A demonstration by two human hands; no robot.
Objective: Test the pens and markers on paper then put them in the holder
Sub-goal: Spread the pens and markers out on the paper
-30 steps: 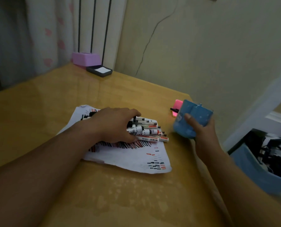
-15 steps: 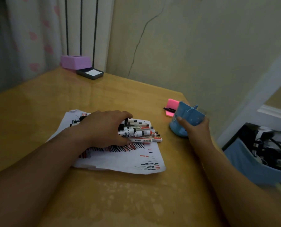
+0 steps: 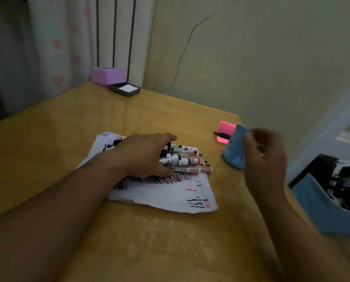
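Observation:
A bundle of pens and markers (image 3: 187, 159) lies on a white sheet of paper (image 3: 170, 192) marked with black and red test strokes. My left hand (image 3: 145, 153) lies over the bundle's left end, its fingers curled around the pens. The blue holder (image 3: 234, 151) stands on the table to the right of the pens. Motion-blurred, my right hand (image 3: 265, 159) hovers just right of the holder and in front of it, with its fingers loosely apart and nothing in them. I cannot tell whether it still touches the holder.
A pink sticky-note pad (image 3: 226, 128) with a black pen (image 3: 221, 135) on it lies behind the holder near the table's right edge. A purple box (image 3: 107, 75) and a dark tray (image 3: 125, 89) sit at the far corner. A blue bin (image 3: 322, 206) stands beside the table on the right.
My right hand has let go of the blue holder, which now stands on the table, and has pulled back slightly. My left hand stays on the pens.

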